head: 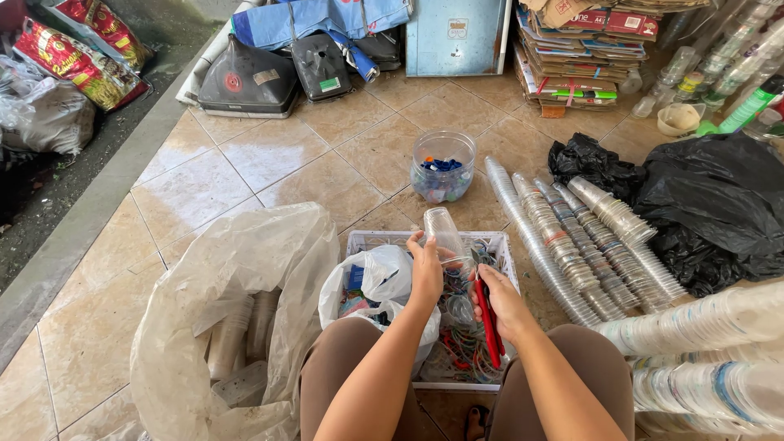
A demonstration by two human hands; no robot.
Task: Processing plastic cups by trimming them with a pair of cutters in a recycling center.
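Observation:
My left hand grips a clear plastic cup by its rim end, holding it tilted over a white plastic crate. My right hand holds a red-handled cutting tool, its blade end up against the cup's rim. The crate holds a tangle of cut plastic strips and rings and a white plastic bag. My knees, in brown trousers, frame the crate's near edge.
A big clear sack with cups stands at left. Long stacks of nested clear cups lie at right, more stacks nearer. Black bags sit behind them. A clear jar of bottle caps stands ahead. Cardboard and bottles line the back.

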